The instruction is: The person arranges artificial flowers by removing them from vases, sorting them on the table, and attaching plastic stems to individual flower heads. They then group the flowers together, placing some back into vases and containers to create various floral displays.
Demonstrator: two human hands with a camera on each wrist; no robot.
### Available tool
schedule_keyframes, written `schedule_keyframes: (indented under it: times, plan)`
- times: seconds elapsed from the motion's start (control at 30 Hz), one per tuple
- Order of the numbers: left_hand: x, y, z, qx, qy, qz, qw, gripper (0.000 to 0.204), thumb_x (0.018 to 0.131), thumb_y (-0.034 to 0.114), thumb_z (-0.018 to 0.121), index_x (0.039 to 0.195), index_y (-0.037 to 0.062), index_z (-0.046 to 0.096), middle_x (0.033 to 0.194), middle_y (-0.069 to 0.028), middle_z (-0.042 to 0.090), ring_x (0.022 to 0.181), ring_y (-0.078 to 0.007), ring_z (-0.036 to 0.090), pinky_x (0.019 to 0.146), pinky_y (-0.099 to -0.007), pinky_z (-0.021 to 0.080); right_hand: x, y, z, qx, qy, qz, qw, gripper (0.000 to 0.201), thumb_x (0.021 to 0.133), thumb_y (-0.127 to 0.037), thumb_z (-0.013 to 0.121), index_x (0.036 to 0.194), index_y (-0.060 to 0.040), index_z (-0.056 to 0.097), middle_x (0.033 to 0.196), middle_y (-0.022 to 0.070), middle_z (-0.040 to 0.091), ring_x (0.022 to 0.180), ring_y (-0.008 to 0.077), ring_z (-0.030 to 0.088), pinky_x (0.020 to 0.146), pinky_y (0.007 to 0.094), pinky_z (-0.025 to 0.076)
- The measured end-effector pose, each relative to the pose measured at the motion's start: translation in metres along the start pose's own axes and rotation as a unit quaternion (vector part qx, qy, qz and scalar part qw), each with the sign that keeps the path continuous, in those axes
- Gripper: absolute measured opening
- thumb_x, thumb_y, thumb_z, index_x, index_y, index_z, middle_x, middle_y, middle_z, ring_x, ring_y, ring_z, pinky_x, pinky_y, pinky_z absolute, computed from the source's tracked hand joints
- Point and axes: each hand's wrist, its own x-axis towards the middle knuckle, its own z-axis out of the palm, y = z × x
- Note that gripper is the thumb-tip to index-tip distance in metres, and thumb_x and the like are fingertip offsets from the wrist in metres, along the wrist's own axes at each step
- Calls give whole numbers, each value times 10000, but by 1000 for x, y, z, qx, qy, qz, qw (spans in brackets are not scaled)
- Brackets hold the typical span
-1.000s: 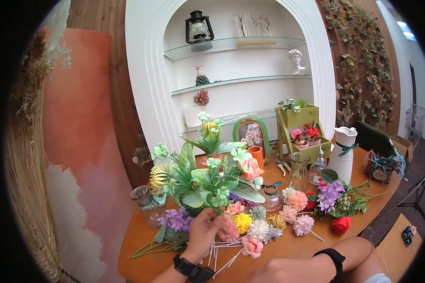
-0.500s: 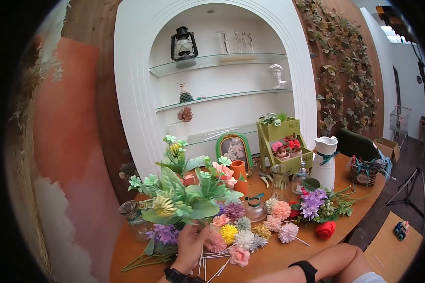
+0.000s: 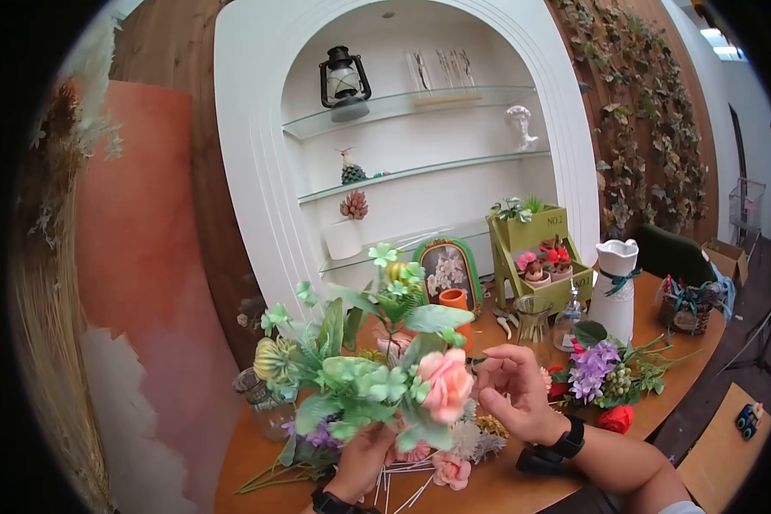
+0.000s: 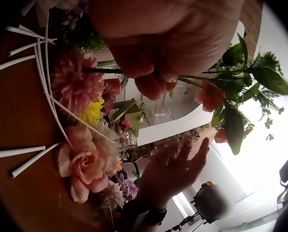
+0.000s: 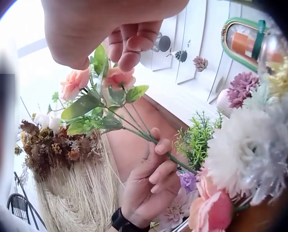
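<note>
My left hand [image 3: 361, 467] pinches the green stem [image 5: 136, 134] of an artificial flower spray, held upright over the table. The spray has broad leaves, clover-like sprigs, a yellow-green bloom [image 3: 276, 360] and a peach-pink rose [image 3: 444, 384] on its right side. Beside that rose is my right hand [image 3: 522, 398], fingers loosely bent and thumb apart, with nothing between them. In the right wrist view its fingertips [image 5: 128, 60] hover just above the blooms. Below the spray, loose artificial flowers lie with white stems [image 3: 415, 497], among them a pink rose [image 3: 451, 471].
A glass jar [image 3: 265, 407] stands left on the wooden table [image 3: 242, 450], near purple flowers [image 3: 317, 435]. Farther back are an orange pot [image 3: 457, 315], a green planter stand [image 3: 565, 295] and a white pitcher [image 3: 615, 295]. Purple blooms [image 3: 591, 368] and a red rose [image 3: 615, 419] lie right.
My right hand has risen from the table's front edge to beside the spray's rose. The spray has turned in my left hand, its pink rose now facing right and nearer.
</note>
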Motion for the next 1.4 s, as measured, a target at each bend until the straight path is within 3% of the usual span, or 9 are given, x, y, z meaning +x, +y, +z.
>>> schedule_keyframes:
  times: [0.1, 0.13, 0.23, 0.9, 0.97, 1.0, 1.27, 1.33, 1.4]
  plan:
    - [0, -5, 8, -32, 45, 28, 998, 200, 974, 186, 556, 1095, 33, 601, 887, -22, 638, 687, -67, 601, 557, -188, 466, -10, -5, 3, -37, -27, -42, 998, 602, 839, 1, 660, 1353, -58, 354, 879, 57, 550, 629, 53, 546, 496, 184, 413]
    - [2, -3, 6, -30, 47, -5, 998, 178, 882, 157, 629, 1024, 65, 573, 792, -8, 606, 553, -66, 535, 463, -190, 394, -10, -7, 4, -49, -42, -64, 996, 630, 835, -1, 664, 1372, -56, 339, 854, 52, 547, 614, 50, 539, 485, 185, 407]
    - [0, 15, 16, -4, 23, -2, 1000, 251, 856, 177, 645, 1073, 78, 569, 841, 5, 588, 574, -49, 530, 452, -184, 378, -13, -4, 9, -50, -49, -104, 992, 681, 825, -8, 678, 1411, -43, 333, 793, 44, 536, 577, 56, 526, 458, 198, 400]
    - [2, 7, 14, -9, 31, -16, 999, 236, 910, 204, 616, 1104, 109, 521, 757, 31, 524, 534, -57, 470, 430, -188, 312, -7, -28, 16, -129, -153, -131, 971, 537, 874, -96, 650, 1385, -73, 482, 766, 52, 508, 520, 127, 554, 491, 283, 477]
    - [2, -7, 1, -3, 3, -4, 1000, 252, 891, 64, 615, 1140, 31, 632, 1025, -31, 657, 890, -93, 616, 751, -242, 504, -7, -29, 15, -133, -157, -132, 970, 541, 874, -97, 649, 1387, -73, 480, 764, 53, 506, 531, 134, 559, 492, 282, 476]
    - [2, -8, -1, -3, 4, -4, 1000, 252, 891, 64, 615, 1140, 31, 632, 1025, -31, 657, 890, -93, 616, 751, -242, 504, -6, -30, 15, -139, -160, -130, 969, 542, 874, -96, 648, 1388, -73, 479, 763, 54, 506, 540, 139, 562, 495, 282, 477]
    - [-1, 3, 7, -35, 26, -39, 998, 184, 927, 80, 573, 1091, 24, 635, 868, -9, 647, 691, -40, 570, 571, -177, 433, -11, -27, 19, -117, -151, -114, 975, 544, 884, -82, 633, 1397, -70, 454, 773, 54, 525, 538, 143, 578, 476, 274, 471]
    - [0, 2, 8, -25, 29, -40, 998, 117, 930, 93, 555, 1032, 49, 595, 799, 3, 581, 608, -54, 508, 505, -189, 370, -18, -27, 24, -5, -89, -23, 996, 435, 889, -73, 625, 1305, -49, 503, 753, 49, 549, 537, 142, 585, 460, 262, 463]
    - [1, 2, 10, -15, 31, -41, 999, 53, 933, 106, 538, 972, 75, 555, 730, 16, 516, 525, -68, 445, 438, -202, 307, -18, -24, 24, -8, -64, -25, 998, 310, 885, -72, 628, 1183, -38, 549, 731, 54, 555, 535, 153, 582, 461, 269, 456]
